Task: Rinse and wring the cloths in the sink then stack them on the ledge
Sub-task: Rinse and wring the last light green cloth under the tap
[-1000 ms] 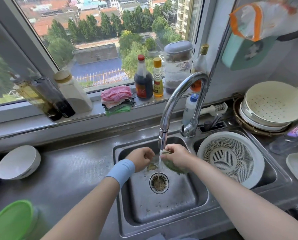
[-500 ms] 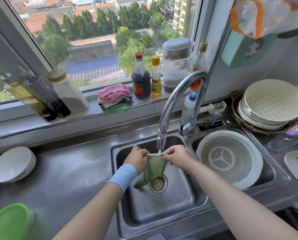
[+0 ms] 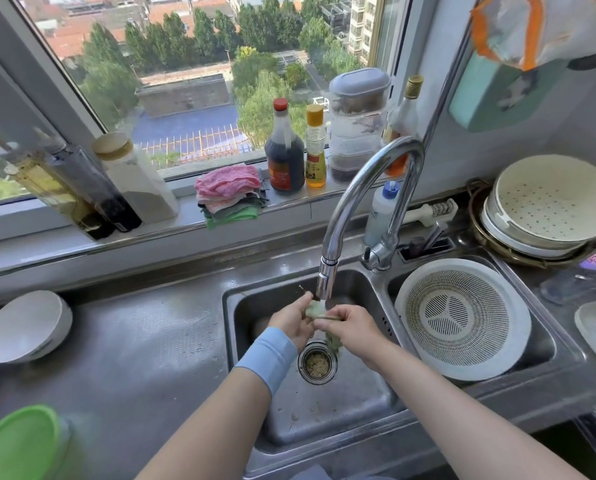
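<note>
Green cloth (image 3: 316, 310) under the tap (image 3: 326, 275)

Glossy steel sink (image 3: 355, 420), shiny chrome tap (image 3: 369, 178), plastic colander (image 3: 462, 318)

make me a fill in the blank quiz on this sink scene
1. The left hand and right hand hold a ____ cloth under the faucet.
2. The stack on the ledge has a ____ cloth on top.
3. The white colander sits in the ____ basin.
Missing words: green; pink; right.
</note>
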### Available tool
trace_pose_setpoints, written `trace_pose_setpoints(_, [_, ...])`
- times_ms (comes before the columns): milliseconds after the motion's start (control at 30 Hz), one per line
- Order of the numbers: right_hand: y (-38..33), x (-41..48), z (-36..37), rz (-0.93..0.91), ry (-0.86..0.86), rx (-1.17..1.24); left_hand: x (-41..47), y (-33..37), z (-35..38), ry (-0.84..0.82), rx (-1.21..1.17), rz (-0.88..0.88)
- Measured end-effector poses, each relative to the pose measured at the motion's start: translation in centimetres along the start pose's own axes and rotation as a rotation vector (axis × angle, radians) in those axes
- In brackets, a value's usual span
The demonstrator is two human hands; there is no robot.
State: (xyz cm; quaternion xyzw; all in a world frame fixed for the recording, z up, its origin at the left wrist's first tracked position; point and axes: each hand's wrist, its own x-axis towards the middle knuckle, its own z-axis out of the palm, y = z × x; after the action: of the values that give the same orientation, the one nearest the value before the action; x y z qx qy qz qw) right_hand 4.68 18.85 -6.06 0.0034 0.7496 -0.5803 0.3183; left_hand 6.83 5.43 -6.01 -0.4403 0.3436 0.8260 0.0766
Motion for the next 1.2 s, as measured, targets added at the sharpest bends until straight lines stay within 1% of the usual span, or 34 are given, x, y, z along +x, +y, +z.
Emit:
trace_pose_setpoints(67, [0.6, 0.1, -0.7, 0.005, 0.074, -0.125, 0.0, -0.5, 0.1, 0.021, 0.112, 0.036])
trace_pose_setpoints(100, [0.9, 0.3, -1.0, 0.0, 0.119, -0.218, 0.1, -0.6, 0.1, -0.002, 0.19, 0.064])
trace_pose_setpoints(167, [1.0, 0.6, -1.4, -0.059, 0.185, -0.374, 0.6, -0.7, 0.1, -0.03, 0.498, 0.147])
trace_pose_setpoints(200, [0.9, 0.9, -1.4, -0.109, 0.191, -0.377, 0.5, -0.6, 0.1, -0.036, 0.692, 0.178])
trace_pose_setpoints(267, [0.3, 1.3, -1.3, -0.2, 0.178, -0.286, 0.5, -0.2, 0.1, -0.054, 1.076, 0.2])
trace_pose_setpoints(300, [0.0, 1.5, -1.3, -0.224, 0.171, -0.244, 0.4, 0.1, -0.1, -0.059, 1.212, 0.189])
trace_pose_setpoints(333, [-0.2, 1.7, -1.2, -0.24, 0.161, -0.206, 0.2, 0.3, -0.3, -0.068, 1.295, 0.174])
trace_pose_setpoints(367, [-0.3, 1.9, -1.1, -0.242, 0.158, -0.195, 0.5, 0.5, -0.8, -0.076, 1.351, 0.202])
trace_pose_setpoints(400, [-0.4, 2.0, -0.9, -0.242, 0.161, -0.197, 0.8, 0.7, -1.3, -0.081, 1.415, 0.28])
trace_pose_setpoints(467, [-0.4, 2.1, -0.7, -0.239, 0.238, -0.284, 1.2, 0.9, -2.3, -0.048, 1.513, 0.469])
trace_pose_setpoints(500, [-0.5, 2.3, -0.7, -0.236, 0.289, -0.352, 1.0, 0.9, -2.6, -0.021, 1.469, 0.51])
trace_pose_setpoints(567, [-0.4, 2.4, -0.9, -0.201, 0.333, -0.472, 0.7, 0.9, -2.9, 0.015, 1.256, 0.525])
trace_pose_setpoints(633, [-0.5, 2.5, -1.1, -0.206, 0.274, -0.486, 0.6, 0.9, -3.0, -0.022, 1.135, 0.533])
trace_pose_setpoints(700, [-0.2, 2.7, -1.0, -0.278, 0.18, -0.383, 0.6, 0.8, -2.8, -0.059, 1.067, 0.534])
trace_pose_setpoints(767, [0.1, 2.8, -0.9, -0.302, 0.145, -0.246, 0.7, 0.9, -2.5, -0.063, 0.968, 0.502])
trace_pose_setpoints(833, [0.4, 3.0, -0.9, -0.244, 0.125, -0.089, 0.7, 1.2, -2.2, -0.049, 0.946, 0.493])
trace_pose_setpoints(900, [0.7, 2.9, -1.1, -0.134, 0.076, 0.091, 0.8, 1.2, -2.1, -0.008, 1.025, 0.544])
trace_pose_setpoints(933, [1.0, 2.7, -1.1, -0.099, 0.044, 0.14, 0.9, 1.2, -2.0, 0.01, 1.066, 0.579])
trace_pose_setpoints(1000, [1.1, 2.2, -1.2, -0.071, 0.006, 0.143, 0.8, 1.0, -1.7, -0.005, 1.115, 0.595])
trace_pose_setpoints(1067, [0.8, 2.1, -1.0, -0.036, 0.029, 0.18, 0.5, 1.0, -1.3, -0.086, 1.07, 0.474])
trace_pose_setpoints(1133, [0.5, 2.6, -0.9, -0.008, 0.09, 0.272, 0.0, 1.1, -0.8, -0.153, 0.885, 0.256])
trace_pose_setpoints(1167, [0.0, 2.8, -0.8, -0.002, 0.121, 0.294, -0.2, 1.1, -0.7, -0.183, 0.811, 0.177])
trace_pose_setpoints(1200, [-0.3, 3.0, -0.7, -0.009, 0.151, 0.295, 0.0, 1.1, -0.9, -0.208, 0.769, 0.155])
